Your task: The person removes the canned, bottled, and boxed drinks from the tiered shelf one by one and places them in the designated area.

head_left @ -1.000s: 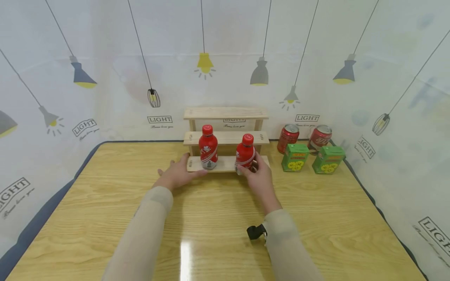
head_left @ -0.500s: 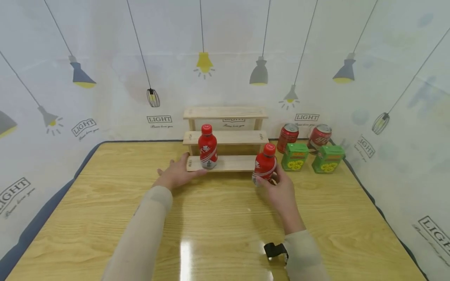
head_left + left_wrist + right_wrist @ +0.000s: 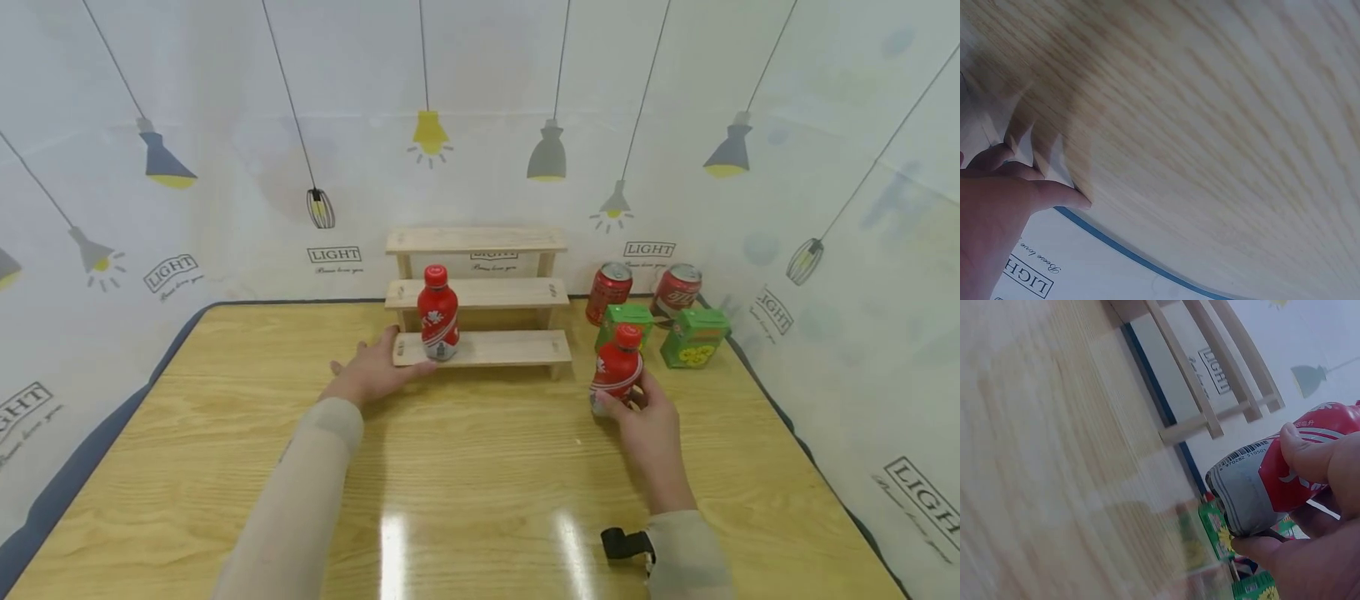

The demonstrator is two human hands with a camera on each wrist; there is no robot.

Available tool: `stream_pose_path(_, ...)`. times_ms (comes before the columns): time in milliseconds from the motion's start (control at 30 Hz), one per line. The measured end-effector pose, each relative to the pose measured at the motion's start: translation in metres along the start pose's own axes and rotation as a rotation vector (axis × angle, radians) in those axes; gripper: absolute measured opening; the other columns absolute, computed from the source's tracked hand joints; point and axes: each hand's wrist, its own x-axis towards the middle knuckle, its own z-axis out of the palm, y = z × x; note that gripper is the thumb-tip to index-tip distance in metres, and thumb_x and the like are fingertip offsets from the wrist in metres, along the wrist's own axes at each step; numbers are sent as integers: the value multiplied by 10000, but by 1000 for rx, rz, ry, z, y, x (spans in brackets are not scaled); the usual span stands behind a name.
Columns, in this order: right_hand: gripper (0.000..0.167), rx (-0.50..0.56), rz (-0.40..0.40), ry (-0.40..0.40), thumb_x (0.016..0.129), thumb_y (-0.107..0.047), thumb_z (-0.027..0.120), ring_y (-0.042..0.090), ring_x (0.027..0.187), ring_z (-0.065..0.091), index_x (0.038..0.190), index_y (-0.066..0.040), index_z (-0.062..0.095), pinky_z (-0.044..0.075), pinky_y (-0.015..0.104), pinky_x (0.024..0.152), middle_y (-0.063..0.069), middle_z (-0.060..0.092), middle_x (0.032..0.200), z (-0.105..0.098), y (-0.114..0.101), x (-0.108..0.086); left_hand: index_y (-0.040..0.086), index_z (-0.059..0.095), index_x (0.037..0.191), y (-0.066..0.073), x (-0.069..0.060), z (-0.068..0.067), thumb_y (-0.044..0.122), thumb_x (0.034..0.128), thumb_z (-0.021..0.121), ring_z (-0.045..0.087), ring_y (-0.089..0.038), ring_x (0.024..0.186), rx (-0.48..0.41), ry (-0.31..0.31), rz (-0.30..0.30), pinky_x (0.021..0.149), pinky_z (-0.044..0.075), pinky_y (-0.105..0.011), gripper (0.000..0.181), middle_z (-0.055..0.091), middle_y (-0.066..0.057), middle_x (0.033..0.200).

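Note:
In the head view my right hand [image 3: 652, 429] grips a red and silver drink bottle [image 3: 617, 371] with a red cap. The right wrist view shows the thumb across the red label of the bottle [image 3: 1272, 472], its base held above the table. A matching bottle [image 3: 438, 317] stands upright toward the left of the lowest step of a three-step wooden rack [image 3: 506, 348]. Beside the rack's left end lies my left hand [image 3: 371, 371], fingers spread, thumb along the lowest step's front edge. Fingertips of the left hand [image 3: 1004, 206] touch the wood surface in the left wrist view.
Two red cans, one left [image 3: 609, 292] and one right [image 3: 677, 292], stand at the back right. Before them are two green juice boxes, the right one [image 3: 696, 340] in full view and the left one [image 3: 626, 317] partly behind the held bottle. A printed cloth [image 3: 480, 167] encloses the wooden table [image 3: 480, 467].
My right hand has lifted the bottle off the lowest step and carried it right and toward me, in front of the left juice box. My left hand has stayed at the rack's left end.

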Motion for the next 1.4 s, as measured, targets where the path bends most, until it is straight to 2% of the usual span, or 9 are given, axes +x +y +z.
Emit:
stream_pose_path(167,735,28,20,39,1012,-219,751,382,1510,491,1656,-189,398,453,506,1226,117,480,1662,-14,10,0,221,43,1728,0,-1,0,1088,678,437,45,-589,1621,1,-6,2,1131,-103,-922,1417,194,-181,1785)
stream_pose_path(333,710,-14,15,81,1020,-206,738,410,1505,495,1648,-154,409,461,526,1218,124,482,1664,-30,17,1,224,52,1726,-1,-1,0,1093,669,437,53,-589,1621,-5,3,2,1137,-99,-919,1422,200,-178,1784)
stream_pose_path(433,703,-44,26,116,1026,-223,730,384,1491,513,1648,-157,410,469,519,1209,112,485,1664,-40,23,4,220,52,1726,-1,-2,-1,1091,671,443,54,-589,1621,-8,5,1,1141,-96,-916,1423,201,-184,1783)
stream_pose_path(633,682,-68,49,187,1037,-286,713,413,1502,504,1636,-135,426,444,568,1229,121,462,1680,-63,37,13,216,54,1726,-1,-3,-3,1069,699,461,49,-591,1620,-12,4,-2,1149,-94,-911,1395,195,-190,1782)
stream_pose_path(767,712,-71,87,221,1032,-345,714,408,1525,480,1650,-169,408,400,576,1262,95,441,1699,-77,46,20,220,52,1727,-1,-4,-3,1067,700,466,47,-591,1620,-18,2,-4,1153,-104,-905,1394,186,-193,1783)
stream_pose_path(1033,753,-54,143,224,1030,-416,699,365,1574,421,1673,-213,365,360,553,1297,59,370,1743,-97,54,35,225,45,1727,-2,-2,-4,1080,685,452,44,-593,1619,-15,6,-6,1146,-110,-908,1408,191,-188,1783)
stream_pose_path(1167,773,-30,131,209,1046,-375,684,384,1607,352,1698,-227,297,320,558,1316,69,301,1772,-103,57,39,224,54,1726,-1,-3,-3,1085,674,455,43,-592,1620,-17,9,-5,1141,-108,-913,1417,206,-186,1781)
stream_pose_path(1400,794,-59,73,148,1076,-333,633,405,1629,283,1717,-152,200,286,565,1327,131,244,1782,-112,64,44,225,80,1722,0,-1,0,1079,676,470,42,-590,1622,-27,12,4,1126,-102,-928,1405,227,-181,1778)
